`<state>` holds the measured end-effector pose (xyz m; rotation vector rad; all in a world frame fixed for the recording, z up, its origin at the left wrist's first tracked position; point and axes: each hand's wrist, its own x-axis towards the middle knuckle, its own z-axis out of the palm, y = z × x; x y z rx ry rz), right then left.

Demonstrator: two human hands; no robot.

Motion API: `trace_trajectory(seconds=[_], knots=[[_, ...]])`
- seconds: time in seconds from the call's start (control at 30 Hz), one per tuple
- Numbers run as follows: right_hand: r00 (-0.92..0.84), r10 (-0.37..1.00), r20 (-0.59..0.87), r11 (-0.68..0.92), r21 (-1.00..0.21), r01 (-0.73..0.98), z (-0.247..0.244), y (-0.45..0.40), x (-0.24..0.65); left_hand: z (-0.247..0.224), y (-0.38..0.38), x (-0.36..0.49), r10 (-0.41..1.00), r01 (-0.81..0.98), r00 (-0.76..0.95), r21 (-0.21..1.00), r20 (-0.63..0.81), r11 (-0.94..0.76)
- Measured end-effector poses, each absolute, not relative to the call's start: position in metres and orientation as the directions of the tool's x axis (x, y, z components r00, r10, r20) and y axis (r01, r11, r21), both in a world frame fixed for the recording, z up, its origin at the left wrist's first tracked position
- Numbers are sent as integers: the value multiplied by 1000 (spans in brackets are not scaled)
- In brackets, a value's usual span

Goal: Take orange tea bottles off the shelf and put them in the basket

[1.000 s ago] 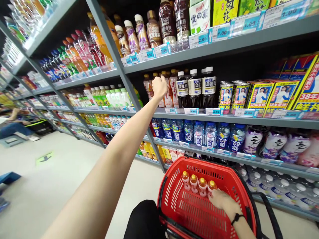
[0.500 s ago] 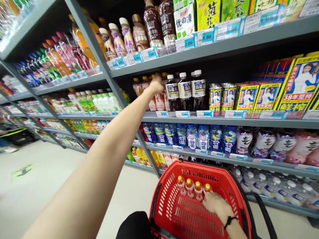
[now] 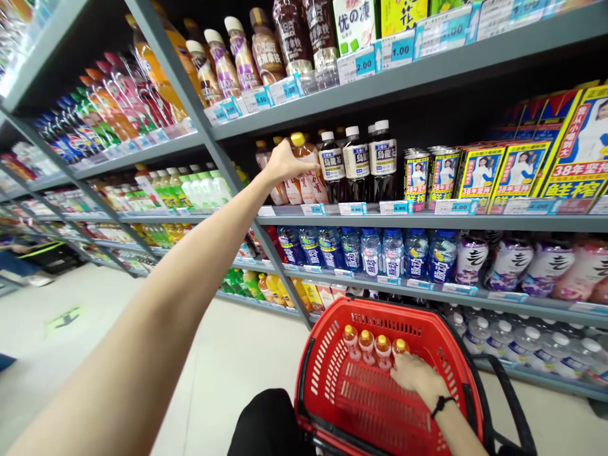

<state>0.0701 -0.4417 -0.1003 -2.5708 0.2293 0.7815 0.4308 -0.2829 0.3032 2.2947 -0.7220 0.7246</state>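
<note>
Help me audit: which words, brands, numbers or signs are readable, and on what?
"烏龍茶": dark bottles
"脉动": blue-capped bottles
"38年坚持": cans, yellow boxes
"鲜榨": yellow boxes
"我从小喝到大": large box
"优の凍": white carton
"拿铁": brown bottles
"7.00": tag
"2.00": tag
"1.00": tag
"4.80": tag
"4.00": tag
Arrow: floor sign
Too small or blurred: yellow-capped bottles, most else.

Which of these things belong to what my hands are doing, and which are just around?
In use:
Left hand, on a yellow-capped shelf bottle
Four bottles in the red basket
Right hand, at the rightmost one

Just around:
Dark oolong bottles
Blue-capped bottles
Yellow boxes
</note>
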Motion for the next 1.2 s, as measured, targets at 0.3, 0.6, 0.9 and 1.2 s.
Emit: trace_trajectory(seconds=[0.3, 0.6, 0.9, 1.2], knots=[[848, -23, -530, -846, -441, -300, -99, -445, 59, 305, -236, 345, -56, -890, 341, 303, 938, -342], [975, 26, -222, -461, -868, -186, -70, -416, 65, 142, -237, 229, -21, -529, 834, 810, 551, 254], [892, 143, -428, 533, -726, -434, -85, -393, 59, -26, -259, 175, -178, 47, 984, 912, 29, 406], [953, 76, -294, 405, -864, -299, -92, -387, 55, -49, -241, 173, -426, 5, 882, 901, 201, 435]])
